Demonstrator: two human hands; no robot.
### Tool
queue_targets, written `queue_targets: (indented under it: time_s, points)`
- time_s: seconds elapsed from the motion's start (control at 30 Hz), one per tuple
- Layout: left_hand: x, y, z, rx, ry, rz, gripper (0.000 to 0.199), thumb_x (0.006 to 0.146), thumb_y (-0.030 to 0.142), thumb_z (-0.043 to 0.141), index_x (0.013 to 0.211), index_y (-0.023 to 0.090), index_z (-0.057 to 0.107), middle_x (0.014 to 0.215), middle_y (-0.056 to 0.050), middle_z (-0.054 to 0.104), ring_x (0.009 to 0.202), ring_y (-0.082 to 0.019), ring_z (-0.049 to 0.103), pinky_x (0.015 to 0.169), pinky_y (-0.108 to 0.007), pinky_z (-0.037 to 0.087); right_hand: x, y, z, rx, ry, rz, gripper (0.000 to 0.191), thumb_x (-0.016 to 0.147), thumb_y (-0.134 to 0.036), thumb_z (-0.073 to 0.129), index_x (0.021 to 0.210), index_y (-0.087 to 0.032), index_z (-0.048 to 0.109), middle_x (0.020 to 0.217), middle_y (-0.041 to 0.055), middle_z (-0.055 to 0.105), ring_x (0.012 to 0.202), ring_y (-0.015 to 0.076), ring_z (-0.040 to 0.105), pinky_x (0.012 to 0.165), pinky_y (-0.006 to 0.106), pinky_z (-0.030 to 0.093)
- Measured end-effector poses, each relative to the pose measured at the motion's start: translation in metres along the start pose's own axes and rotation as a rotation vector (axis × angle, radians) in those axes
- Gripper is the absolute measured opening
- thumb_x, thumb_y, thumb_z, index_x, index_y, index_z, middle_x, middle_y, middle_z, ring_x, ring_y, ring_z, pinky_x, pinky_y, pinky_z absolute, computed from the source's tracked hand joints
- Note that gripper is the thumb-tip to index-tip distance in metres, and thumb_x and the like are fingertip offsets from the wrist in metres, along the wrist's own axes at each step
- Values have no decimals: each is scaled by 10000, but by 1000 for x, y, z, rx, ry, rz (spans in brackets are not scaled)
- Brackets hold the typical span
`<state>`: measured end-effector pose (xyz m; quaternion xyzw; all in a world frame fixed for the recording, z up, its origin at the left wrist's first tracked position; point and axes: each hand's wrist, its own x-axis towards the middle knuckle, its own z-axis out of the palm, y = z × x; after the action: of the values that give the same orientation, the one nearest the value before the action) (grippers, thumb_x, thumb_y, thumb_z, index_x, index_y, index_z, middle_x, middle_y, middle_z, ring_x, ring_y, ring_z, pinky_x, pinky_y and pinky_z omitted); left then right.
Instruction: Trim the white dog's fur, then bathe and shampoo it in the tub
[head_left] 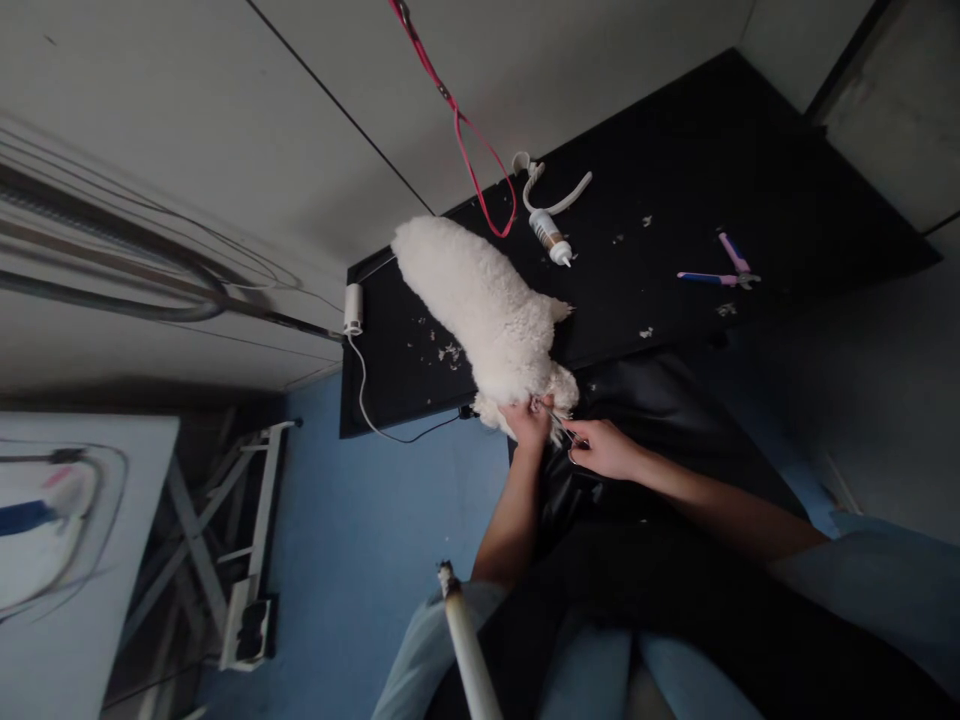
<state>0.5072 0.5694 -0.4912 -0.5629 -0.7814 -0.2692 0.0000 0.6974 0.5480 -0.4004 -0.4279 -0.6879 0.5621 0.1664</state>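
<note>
Scissors (568, 430), one pair: handles inside right hand's (606, 450) curled fingers, blades slanting forward-left toward face of dog (484, 300); left hand (529, 424) nearer, against face, closure unclear.

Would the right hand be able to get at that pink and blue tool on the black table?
Probably yes, with a stretch: nothing seems to stand between the right hand and the pink and blue tool. It holds scissors, though, which might need putting down first.
</note>
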Motion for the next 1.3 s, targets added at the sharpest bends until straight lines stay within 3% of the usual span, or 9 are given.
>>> queue_targets:
  time_s: [0.23,0.53,0.7,0.83,0.93,1.07,1.3]
  points:
    - [5,2,-1,-4,22,-18,228,751,394,793,714,200,679,915,-118,680,1051,-314,579,956,-430,446,-7,-4,0,20,16,16,563,779,-138,629,1341,-126,667,894,61,791,747,187,701,668,234,448]
    - [-3,4,-1,74,17,2,144,745,340,763,747,206,709,961,-125,722,1080,-334,596,995,-461,432,6,-16,-4,-72,29,114,372,756,-168,670,1120,-177,742,809,41,768,731,186,692,653,240,401]
    - [-2,5,-3,77,34,32,146,726,317,772,800,203,718,1053,-149,718,1123,-344,581,1017,-478,418,6,-11,2,-55,-6,49,332,787,-137,620,1096,-156,742,815,49,769,711,173,676,639,233,389]
    - [-2,4,-3,53,35,42,171,779,363,753,791,198,711,1018,-153,712,1137,-343,577,1019,-478,421,-3,-4,5,0,-27,-8,366,782,-121,616,1126,-139,739,806,42,764,699,165,673,636,223,405]
    - [-2,5,-3,51,37,52,169,777,361,755,817,201,717,1050,-152,710,1168,-348,564,1033,-486,411,-6,-3,3,13,6,29,465,765,-124,639,1225,-144,706,796,30,760,680,161,669,633,223,410]
    - [-4,9,-3,67,28,23,137,744,331,757,796,213,709,1047,-148,711,1160,-353,559,1041,-495,399,1,-6,0,-19,48,109,427,745,-158,685,1170,-168,724,779,26,754,686,171,674,630,230,402]
    - [-2,10,-6,52,6,7,127,750,326,741,736,219,675,1013,-137,718,1201,-360,537,1092,-494,360,3,-1,2,-20,1,30,389,775,-110,614,1142,-131,743,814,59,772,695,173,674,631,227,405]
